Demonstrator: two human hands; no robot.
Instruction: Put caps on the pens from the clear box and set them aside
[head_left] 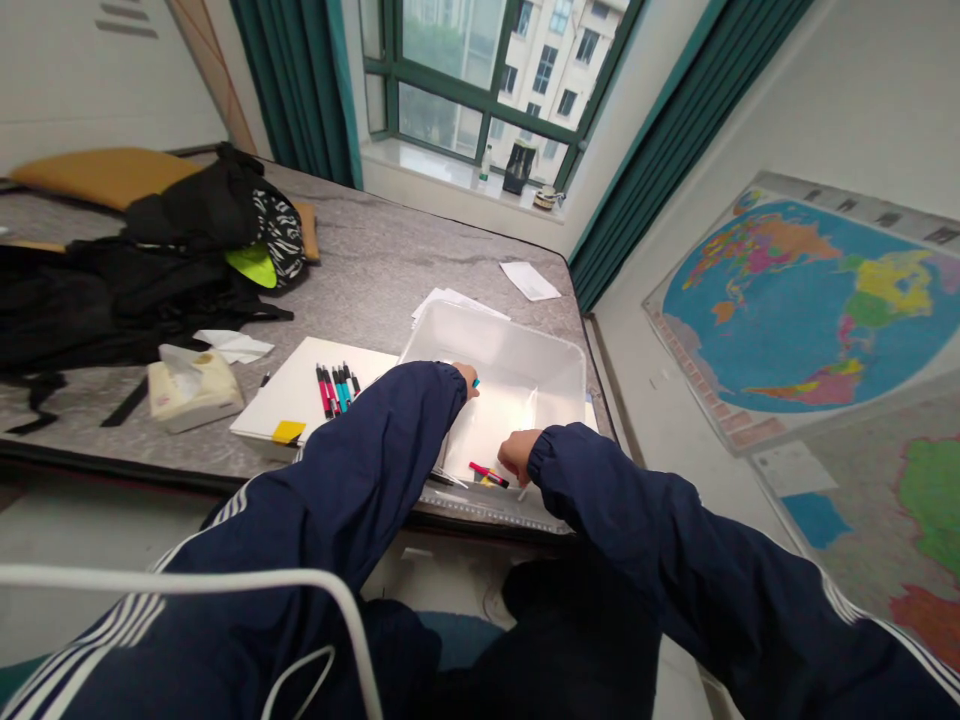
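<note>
A grey, stone-patterned table (390,270) is filling the middle of the frame, running back toward a green-framed window (480,70) at the top, where teal curtains (300,80) are hanging on either side. A world map (817,300) is lying flat at the right. At the left, black bags (112,280) are slumping in a soft heap beside a boxy tissue pack (193,390).

Near the centre, a clear, rounded-cornered plastic bin (559,365) is sitting on the table's near edge. The person's left hand (468,378), mostly hidden by a smooth navy sleeve, is reaching over the bin's left rim and seems to be pinching a small teal-tipped pen (476,383); how its fingers are closing cannot be told. The right hand (519,455) is resting inside the bin at its near wall, fingers curled downward and touching a red marker (487,472) lying on the bin floor; whether it is gripping cannot be told.

Left of the bin, a row of slim red and teal pens (337,388) is lying on a flat white board (292,400).
</note>
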